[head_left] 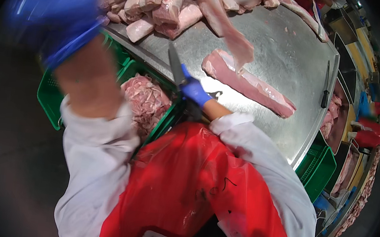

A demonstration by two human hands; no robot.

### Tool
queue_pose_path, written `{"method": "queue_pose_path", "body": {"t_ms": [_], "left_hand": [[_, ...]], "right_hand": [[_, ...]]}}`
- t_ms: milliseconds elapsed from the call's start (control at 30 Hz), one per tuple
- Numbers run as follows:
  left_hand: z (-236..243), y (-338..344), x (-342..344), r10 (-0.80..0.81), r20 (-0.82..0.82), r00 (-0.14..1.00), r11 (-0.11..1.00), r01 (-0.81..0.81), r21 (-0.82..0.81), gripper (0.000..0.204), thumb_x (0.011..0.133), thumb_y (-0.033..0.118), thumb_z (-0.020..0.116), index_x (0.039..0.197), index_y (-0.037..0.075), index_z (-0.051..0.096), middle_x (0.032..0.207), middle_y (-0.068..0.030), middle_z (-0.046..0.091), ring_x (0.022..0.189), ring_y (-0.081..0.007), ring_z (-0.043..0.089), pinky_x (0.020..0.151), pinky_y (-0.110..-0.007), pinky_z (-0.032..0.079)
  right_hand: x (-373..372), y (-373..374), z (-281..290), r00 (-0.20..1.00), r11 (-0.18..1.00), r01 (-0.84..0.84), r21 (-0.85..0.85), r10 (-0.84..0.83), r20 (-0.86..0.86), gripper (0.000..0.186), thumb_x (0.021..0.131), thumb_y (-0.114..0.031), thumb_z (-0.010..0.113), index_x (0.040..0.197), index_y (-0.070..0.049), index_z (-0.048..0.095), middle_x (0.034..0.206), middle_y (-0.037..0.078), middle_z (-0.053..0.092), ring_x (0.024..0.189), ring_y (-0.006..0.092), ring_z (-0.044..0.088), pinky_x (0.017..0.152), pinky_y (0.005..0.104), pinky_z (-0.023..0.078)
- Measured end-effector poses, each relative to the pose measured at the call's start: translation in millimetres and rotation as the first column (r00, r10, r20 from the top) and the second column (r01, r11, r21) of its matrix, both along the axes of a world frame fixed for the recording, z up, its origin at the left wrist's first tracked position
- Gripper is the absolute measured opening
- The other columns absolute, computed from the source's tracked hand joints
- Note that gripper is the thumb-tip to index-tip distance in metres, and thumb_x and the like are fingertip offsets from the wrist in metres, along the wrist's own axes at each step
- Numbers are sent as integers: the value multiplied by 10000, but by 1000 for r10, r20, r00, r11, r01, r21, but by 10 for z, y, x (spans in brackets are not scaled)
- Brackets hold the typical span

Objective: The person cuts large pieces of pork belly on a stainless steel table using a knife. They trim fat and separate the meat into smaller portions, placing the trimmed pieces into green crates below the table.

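Note:
My right hand, in a blue glove, is closed on a knife near the table's near left edge. The blade points away from me and a little to the left. At the far left, my left hand is raised in a blue glove, close to the camera and badly smeared by motion. Its fingers cannot be made out. On the metal table lies a long pink meat loin, to the right of the knife hand. One end of a pale meat strip reaches from the pile to the loin.
A heap of meat pieces covers the far left of the table. Below its edge stands a green crate with meat trimmings. A thin dark-handled tool lies at the right edge, above another green crate. A co-worker's glove shows at top right.

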State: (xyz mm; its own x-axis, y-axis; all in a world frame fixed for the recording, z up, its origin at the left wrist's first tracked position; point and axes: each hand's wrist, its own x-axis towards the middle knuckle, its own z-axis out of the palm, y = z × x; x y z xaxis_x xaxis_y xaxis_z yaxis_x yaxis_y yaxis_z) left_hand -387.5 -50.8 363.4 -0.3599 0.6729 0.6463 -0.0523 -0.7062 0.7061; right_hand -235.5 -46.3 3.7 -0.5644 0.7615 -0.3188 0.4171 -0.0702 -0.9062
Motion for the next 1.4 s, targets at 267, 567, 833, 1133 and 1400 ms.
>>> {"method": "queue_pose_path", "body": {"t_ms": [267,567,833,1133,1400], "left_hand": [[-2881,-2481,-2151,307,-927,216,175,-970,-168,240,926,157,598,844,-64,556,768,-112,621,689,-172,604,670,-320,514],[-4135,314,1156,-213,-623,752,378,-525,-763,507,781,440,747,964,-21,642,961,-254,680,911,-394,673,807,-452,529],[-4679,1100,1533,-140,-605,783,424,-505,-752,281,786,281,675,806,1,673,825,-224,683,771,-382,668,732,-441,523],[-4537,998,1376,-235,-463,855,483,-311,-819,179,809,194,643,833,17,657,803,-198,668,733,-336,654,703,-401,515],[-4575,933,1285,-288,-422,860,529,-224,-818,186,845,191,637,902,14,642,768,-162,665,686,-277,648,672,-368,506]], "right_hand": [[2221,352,-71,968,966,238,102,-245,59,833,867,-97,607,1574,-277,205,710,77,648,562,126,592,570,311,527],[2308,1104,-273,896,897,197,395,-328,299,844,838,-151,591,1555,-345,191,917,248,687,830,400,682,791,443,535],[2607,888,-259,881,877,230,421,-372,292,836,845,-163,564,1564,-315,165,810,257,672,718,399,677,695,472,522],[1913,1057,-308,927,928,-113,356,-31,375,679,882,-158,562,1519,-246,343,866,243,676,727,382,665,713,444,522],[2375,875,-59,946,914,-260,312,176,273,651,893,-129,571,1511,-130,364,1060,262,655,961,369,666,867,405,508]]}}
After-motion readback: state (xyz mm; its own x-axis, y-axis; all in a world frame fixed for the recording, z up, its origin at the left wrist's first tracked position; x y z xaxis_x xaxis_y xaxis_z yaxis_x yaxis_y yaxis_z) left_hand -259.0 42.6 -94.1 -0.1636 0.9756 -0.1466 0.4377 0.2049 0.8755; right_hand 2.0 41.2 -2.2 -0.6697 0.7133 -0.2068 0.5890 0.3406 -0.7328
